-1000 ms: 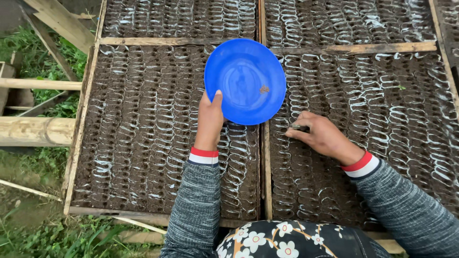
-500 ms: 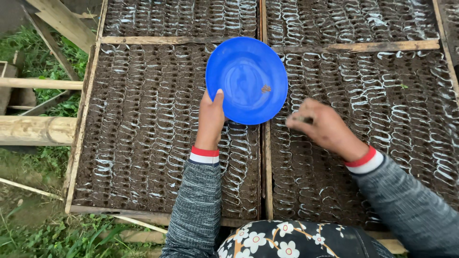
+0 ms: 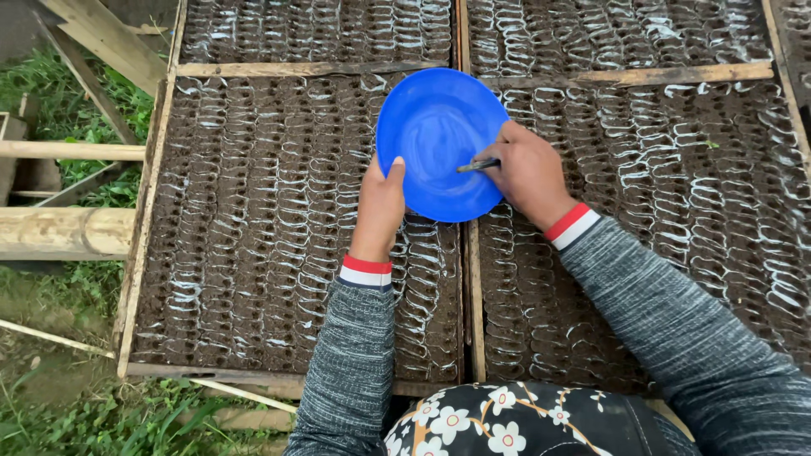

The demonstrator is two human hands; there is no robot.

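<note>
My left hand gripped the blue bowl by its rim above the seedling trays; my right hand pinched a small stick inside it.

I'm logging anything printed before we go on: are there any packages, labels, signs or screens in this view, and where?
None in view.
Blue plate: round, plain, no label showing, held at its near rim by the left hand.
Small stick: thin, dark, in the right hand, over the plate.
Seed trays: wooden frames, rows of soil-filled cells, unmarked.
</note>
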